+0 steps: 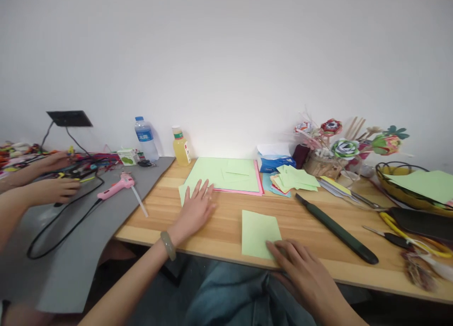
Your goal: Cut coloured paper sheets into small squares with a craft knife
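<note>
Right hand [304,269] is touching green square [260,234], grip unclear; green sheets [208,172] are lying under left hand's [195,210] loose fingers. Seemingly, green square is being positioned, next needing careful pinch.

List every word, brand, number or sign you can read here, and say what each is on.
No text reads for certain.
Water bottle: white characters on its blue label, too blurred.
Yellow drink bottle: label marks too small.
Small white-and-green box: any print too small.
Blue packet: pale marks, too blurred.
</note>
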`<state>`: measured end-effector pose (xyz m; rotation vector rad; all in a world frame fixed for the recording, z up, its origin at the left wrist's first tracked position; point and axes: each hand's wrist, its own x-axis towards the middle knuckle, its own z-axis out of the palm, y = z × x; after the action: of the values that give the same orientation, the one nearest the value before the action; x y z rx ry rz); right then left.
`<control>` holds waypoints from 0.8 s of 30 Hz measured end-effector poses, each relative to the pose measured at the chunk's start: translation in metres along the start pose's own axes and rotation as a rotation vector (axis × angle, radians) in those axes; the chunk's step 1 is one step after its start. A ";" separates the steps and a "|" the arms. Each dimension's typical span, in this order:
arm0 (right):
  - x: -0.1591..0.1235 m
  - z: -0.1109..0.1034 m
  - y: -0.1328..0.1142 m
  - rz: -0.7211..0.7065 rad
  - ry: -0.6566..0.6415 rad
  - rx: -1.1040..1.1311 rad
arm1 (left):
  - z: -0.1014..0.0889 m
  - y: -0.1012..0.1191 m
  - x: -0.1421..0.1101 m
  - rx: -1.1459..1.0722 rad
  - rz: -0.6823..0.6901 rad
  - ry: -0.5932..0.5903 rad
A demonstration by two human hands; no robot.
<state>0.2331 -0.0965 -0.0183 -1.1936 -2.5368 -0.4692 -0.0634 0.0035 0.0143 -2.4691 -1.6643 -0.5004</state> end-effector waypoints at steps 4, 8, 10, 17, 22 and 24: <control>-0.011 -0.010 -0.001 -0.024 0.032 -0.002 | -0.014 0.046 -0.024 -0.156 0.394 -0.136; -0.010 -0.012 -0.002 -0.038 0.028 0.056 | -0.015 0.077 -0.051 -0.351 0.590 -0.333; -0.009 -0.012 0.001 -0.028 0.020 0.120 | -0.008 0.079 -0.059 -0.396 0.549 -0.345; 0.006 -0.014 0.010 0.259 0.012 0.516 | 0.004 0.078 -0.052 -0.739 0.202 -0.045; 0.018 0.000 0.006 0.598 -0.027 0.563 | 0.008 0.087 -0.039 -0.703 -0.101 -0.031; 0.017 0.009 0.005 0.681 -0.019 0.550 | 0.011 0.089 -0.037 -0.724 -0.220 -0.071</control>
<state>0.2254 -0.0779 -0.0187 -1.6770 -1.8852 0.3739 0.0084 -0.0603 -0.0014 -2.7788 -2.0741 -1.2483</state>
